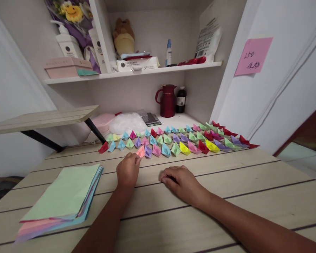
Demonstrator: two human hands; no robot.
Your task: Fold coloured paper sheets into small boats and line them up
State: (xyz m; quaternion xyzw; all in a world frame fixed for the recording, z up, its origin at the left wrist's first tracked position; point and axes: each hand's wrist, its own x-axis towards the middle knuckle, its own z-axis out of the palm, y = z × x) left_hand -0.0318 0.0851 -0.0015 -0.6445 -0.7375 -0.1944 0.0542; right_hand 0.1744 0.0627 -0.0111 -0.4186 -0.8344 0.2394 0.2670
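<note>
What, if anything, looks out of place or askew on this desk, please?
The paper stack on the left looks askew: its lower sheets jut out unevenly beneath the green top sheet. Nothing looks spilled.

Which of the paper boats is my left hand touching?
The coral-orange boat, immediately left of a purple one; it alone meets your left hand, the other boats sitting clear.

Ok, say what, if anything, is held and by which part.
Left hand: salmon-orange folded paper boat, pinched at its near end. Right hand: nothing visible.
</note>
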